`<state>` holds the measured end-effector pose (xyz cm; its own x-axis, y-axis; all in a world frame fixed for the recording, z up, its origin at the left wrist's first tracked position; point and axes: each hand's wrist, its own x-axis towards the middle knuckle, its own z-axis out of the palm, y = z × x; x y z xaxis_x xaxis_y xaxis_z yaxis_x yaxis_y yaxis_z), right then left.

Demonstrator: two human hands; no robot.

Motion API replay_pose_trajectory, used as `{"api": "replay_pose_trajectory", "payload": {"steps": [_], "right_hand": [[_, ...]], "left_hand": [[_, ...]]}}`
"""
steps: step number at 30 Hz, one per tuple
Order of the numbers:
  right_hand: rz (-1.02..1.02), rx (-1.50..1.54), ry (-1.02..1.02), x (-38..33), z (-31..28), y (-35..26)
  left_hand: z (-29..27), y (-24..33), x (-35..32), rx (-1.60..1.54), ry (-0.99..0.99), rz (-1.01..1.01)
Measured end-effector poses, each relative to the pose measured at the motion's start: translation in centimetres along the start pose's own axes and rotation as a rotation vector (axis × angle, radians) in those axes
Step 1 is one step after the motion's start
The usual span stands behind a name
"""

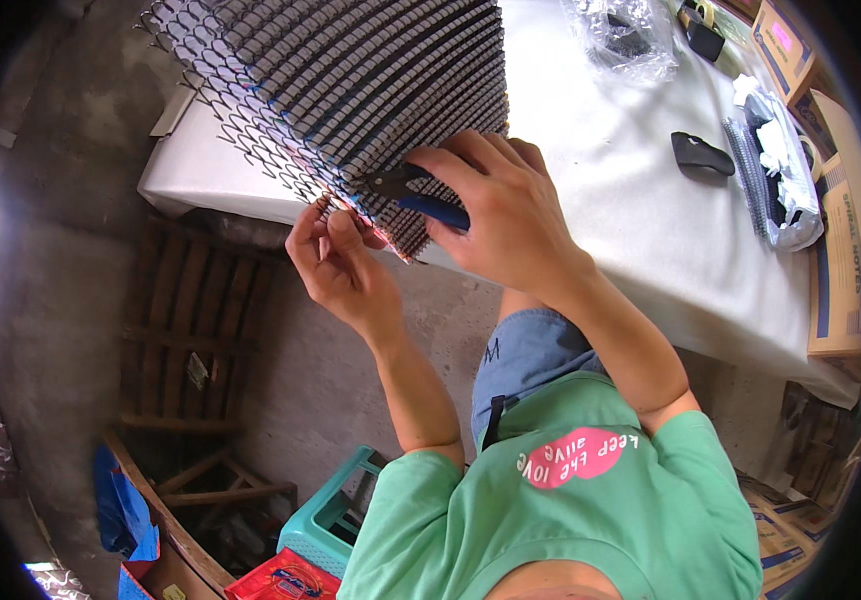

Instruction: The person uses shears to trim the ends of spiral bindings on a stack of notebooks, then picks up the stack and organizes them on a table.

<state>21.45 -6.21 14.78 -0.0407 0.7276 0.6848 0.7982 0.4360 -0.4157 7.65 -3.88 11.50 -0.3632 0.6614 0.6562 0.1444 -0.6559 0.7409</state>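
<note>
The left hand (336, 262) pinches the near end of one thin wire coil between thumb and fingers (349, 232), closed tight on it. Just beside those fingers, the right hand (499, 215) is wrapped around small cutting pliers with blue handles and a dark nose (413, 192). The pliers' nose sits right next to the left fingertips, so a slip could nip them. The sharp cut wire end could also poke a finger, I think. If the left hand lets go, the coil could spring loose and slide out of the row.

Past the fingers lies a big row of dark wire spiral coils, side by side on a stack of paper edges (361, 80). The wires look thin, stiff and springy. On the left their loose loops stick out like a net. The stack rests on a table with a white cloth (631, 220), hanging over its edge.
</note>
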Motion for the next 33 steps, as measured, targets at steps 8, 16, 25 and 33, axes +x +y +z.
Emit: {"api": "replay_pose_trajectory", "payload": {"steps": [8, 16, 25, 33], "right_hand": [[0.024, 0.138, -0.046, 0.2, 1.2, 0.0], [0.0, 0.076, -0.074, -0.1, 1.3, 0.1], [-0.011, 0.009, -0.058, -0.1, 0.0, 0.5], [0.01, 0.014, 0.006, -0.3, -0.5, 0.5]], "left_hand": [[-0.2, -0.2, -0.2, 0.016, -0.016, 0.005], [-0.3, -0.3, -0.9, 0.171, 0.066, 0.115], [-1.7, 2.3, -0.7, -0.682, 0.085, -0.414], [-3.0, 1.0, 0.3, -1.409, 0.292, -0.991]]}}
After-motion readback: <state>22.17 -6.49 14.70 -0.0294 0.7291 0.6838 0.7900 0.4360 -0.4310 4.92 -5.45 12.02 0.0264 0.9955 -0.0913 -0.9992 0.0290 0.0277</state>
